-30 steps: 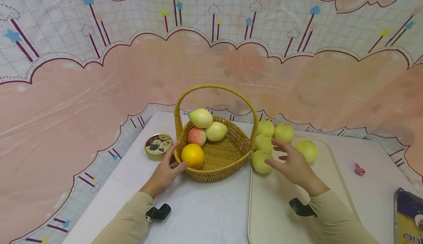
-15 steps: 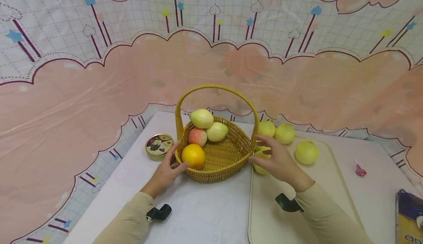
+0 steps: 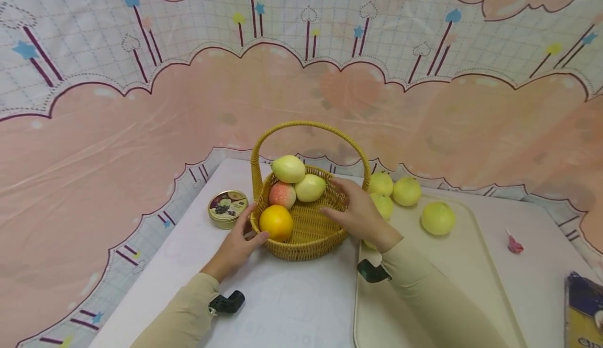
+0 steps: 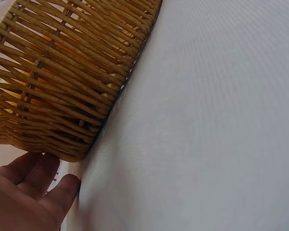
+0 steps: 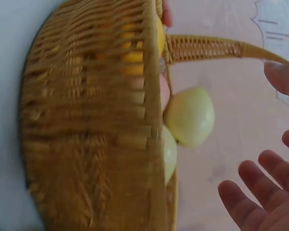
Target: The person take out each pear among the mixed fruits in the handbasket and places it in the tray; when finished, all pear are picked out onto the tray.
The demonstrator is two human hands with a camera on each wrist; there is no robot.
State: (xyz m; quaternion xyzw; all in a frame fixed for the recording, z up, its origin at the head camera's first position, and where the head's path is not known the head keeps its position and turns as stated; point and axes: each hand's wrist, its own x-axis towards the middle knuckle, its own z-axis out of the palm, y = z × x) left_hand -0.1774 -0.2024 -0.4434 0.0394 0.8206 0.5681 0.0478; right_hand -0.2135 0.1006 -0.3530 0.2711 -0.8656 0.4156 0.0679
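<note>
A wicker basket (image 3: pixel 301 253) with a tall hoop handle stands on the white table. My left hand (image 3: pixel 234 247) grips its left end, thumb at the front rim and fingers along the outer wall. Inside are an orange (image 3: pixel 276 223), a pinkish-red peach-like fruit (image 3: pixel 282 195) and two pale green fruits with pointed tips, one (image 3: pixel 289 169) resting higher than the other (image 3: pixel 311 188). Over the basket's right side hovers my right hand (image 3: pixel 361 213), its fingers spread apart and holding nothing. The right wrist view shows these fingers (image 5: pixel 257 185) apart from the fruit.
Several round yellow-green fruits, one of them (image 3: pixel 438 218) set apart, lie at the far part of a beige tray (image 3: pixel 424 285). A round tin (image 3: pixel 227 209) sits left of the basket. Further right are a wrapped lollipop (image 3: pixel 514 245) and a dark blue and yellow package (image 3: pixel 584 311).
My right hand has moved left from above the tray's fruits to over the basket's right side. The left hand has stayed at the basket's left end.
</note>
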